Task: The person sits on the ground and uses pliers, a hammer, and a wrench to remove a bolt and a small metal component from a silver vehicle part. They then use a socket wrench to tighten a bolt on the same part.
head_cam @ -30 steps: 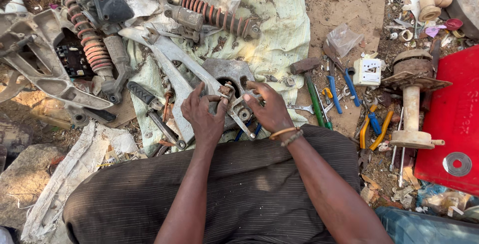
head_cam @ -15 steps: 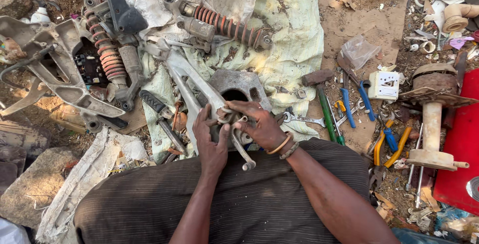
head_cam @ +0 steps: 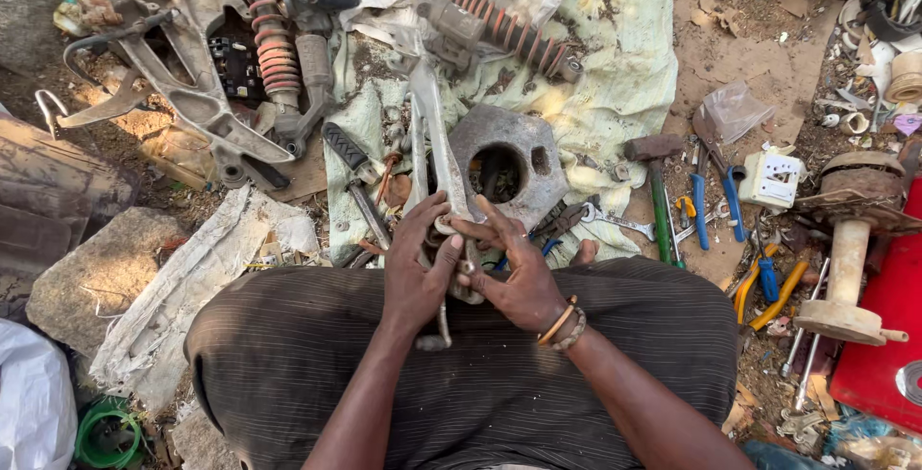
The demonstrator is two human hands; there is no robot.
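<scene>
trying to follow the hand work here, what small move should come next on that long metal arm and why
Probably steady the metal arm with the left hand while the right hand works the fitting at its near end. Both hands clasp that end over the lap, and the far end lies loose on the green cloth.

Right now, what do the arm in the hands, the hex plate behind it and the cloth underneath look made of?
Long arm, held by left hand and right hand: looks like bare cast metal, dull silver-grey, possibly aluminium.
Hexagonal plate: grey metal, rough pitted face with rust-brown spots, likely cast iron or steel.
Cloth: pale green woven fabric, creased, with dark grime stains.
</scene>
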